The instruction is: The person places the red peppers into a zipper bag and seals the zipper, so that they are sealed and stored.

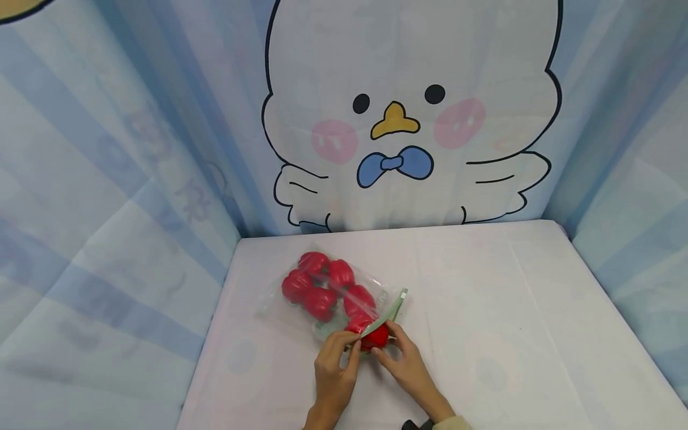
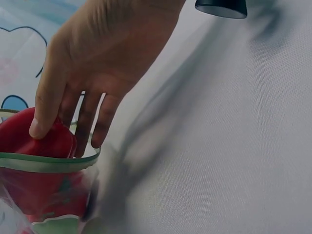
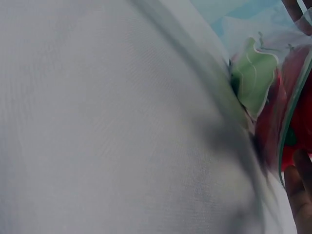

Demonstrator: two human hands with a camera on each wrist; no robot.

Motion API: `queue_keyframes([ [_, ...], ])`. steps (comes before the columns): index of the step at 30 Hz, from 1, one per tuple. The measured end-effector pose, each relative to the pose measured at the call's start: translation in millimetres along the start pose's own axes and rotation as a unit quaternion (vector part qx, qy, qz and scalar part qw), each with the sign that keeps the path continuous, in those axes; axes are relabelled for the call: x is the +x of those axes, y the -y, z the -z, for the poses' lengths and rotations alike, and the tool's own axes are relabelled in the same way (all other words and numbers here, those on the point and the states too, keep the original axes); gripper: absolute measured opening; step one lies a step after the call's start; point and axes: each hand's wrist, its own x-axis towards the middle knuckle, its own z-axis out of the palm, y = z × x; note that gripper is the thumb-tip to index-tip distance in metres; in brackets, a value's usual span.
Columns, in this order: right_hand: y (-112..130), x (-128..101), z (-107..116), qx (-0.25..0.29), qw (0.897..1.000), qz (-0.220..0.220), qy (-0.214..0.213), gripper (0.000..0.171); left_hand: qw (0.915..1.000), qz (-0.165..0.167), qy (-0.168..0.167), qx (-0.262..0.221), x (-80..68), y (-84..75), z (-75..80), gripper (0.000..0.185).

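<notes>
a clear bag [image 1: 322,292] lies on the white table [image 1: 510,310], left of the middle, with red toy peppers [image 1: 317,286] inside. at its green-edged mouth sits one more red pepper [image 1: 374,338]. the left hand [image 1: 334,364] curls its fingers on the bag's edge and this pepper. the right hand [image 1: 404,358] pinches the edge from the other side.

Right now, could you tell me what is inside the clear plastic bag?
Red toy peppers fill the bag, six or so showing; one sits at its green-edged mouth between both hands' fingers. Anything beneath them is hidden.
</notes>
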Motion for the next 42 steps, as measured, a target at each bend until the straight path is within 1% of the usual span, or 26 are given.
queue_keyframes([
  [4, 3, 5, -2, -0.011, 1.000, 0.003, 0.008, 0.059, 1.0000, -0.004, -0.003, 0.000, -0.1, 0.3, -0.2, 0.028],
  [8, 5, 11, -5, -0.013, 0.999, -0.008, 0.030, 0.054, 1.0000, -0.002, -0.003, -0.001, -0.7, 0.4, -0.5, 0.028],
  [15, 9, 20, -10, -0.027, 0.996, -0.064, 0.051, 0.054, 1.0000, 0.004, 0.002, -0.001, -3.9, 0.5, -0.7, 0.027],
  [20, 9, 25, -14, -0.038, 0.993, -0.093, 0.063, 0.065, 1.0000, 0.004, -0.001, -0.008, -4.6, 1.3, -1.0, 0.024],
  [24, 8, 30, -19, -0.042, 0.992, -0.096, 0.074, 0.068, 1.0000, -0.004, -0.008, -0.005, -4.3, 1.5, -1.3, 0.028],
  [27, 8, 35, -22, -0.037, 0.992, -0.090, 0.077, 0.069, 0.9999, -0.007, -0.009, -0.002, -4.4, 1.6, -1.5, 0.029],
  [31, 8, 39, -25, -0.027, 0.993, -0.084, 0.074, 0.077, 1.0000, -0.002, -0.004, -0.005, -4.6, 0.8, -2.6, 0.028],
  [35, 6, 41, -28, -0.014, 0.994, -0.090, 0.067, 0.085, 1.0000, 0.001, -0.001, -0.009, -4.7, 0.3, -3.4, 0.027],
  [38, 3, 41, -30, -0.013, 0.993, -0.095, 0.064, 0.085, 1.0000, 0.000, -0.001, -0.005, -5.2, -0.1, -3.7, 0.027],
  [40, 1, 40, -30, -0.022, 0.993, -0.092, 0.065, 0.085, 1.0000, 0.001, 0.001, -0.003, -5.7, 0.0, -4.0, 0.027],
  [42, 0, 40, -29, -0.037, 0.993, -0.088, 0.067, 0.080, 1.0000, 0.005, 0.004, -0.001, -6.4, 0.3, -4.7, 0.027],
])
